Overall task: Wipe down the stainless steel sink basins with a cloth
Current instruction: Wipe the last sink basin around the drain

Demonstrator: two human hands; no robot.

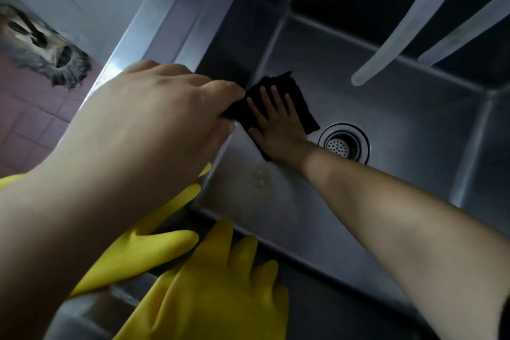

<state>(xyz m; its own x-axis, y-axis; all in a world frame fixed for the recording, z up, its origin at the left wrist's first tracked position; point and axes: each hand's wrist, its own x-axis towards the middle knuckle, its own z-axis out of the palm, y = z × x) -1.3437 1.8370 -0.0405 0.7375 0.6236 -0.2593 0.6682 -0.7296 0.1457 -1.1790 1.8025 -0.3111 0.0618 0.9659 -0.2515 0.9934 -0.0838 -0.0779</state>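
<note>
Pressing flat, the right hand point(278, 124) is spreading the black cloth point(300, 107) on the basin floor point(400, 119). The left hand point(165, 107), curled, is resting on the rim point(129, 44). Firm overlapping strokes toward the drain point(343, 143) are probably serving best.

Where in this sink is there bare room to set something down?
Bare steel lies on the basin floor right of the drain, toward the right wall, and nearer, between the right forearm and front rim. Crowded: the left corner, where the right hand presses the black cloth, and the front ledge under yellow gloves.

Two bare forearms, ungloved left hand point(154, 119) and right hand point(276, 127), possibly a dark sleeve edge
</note>
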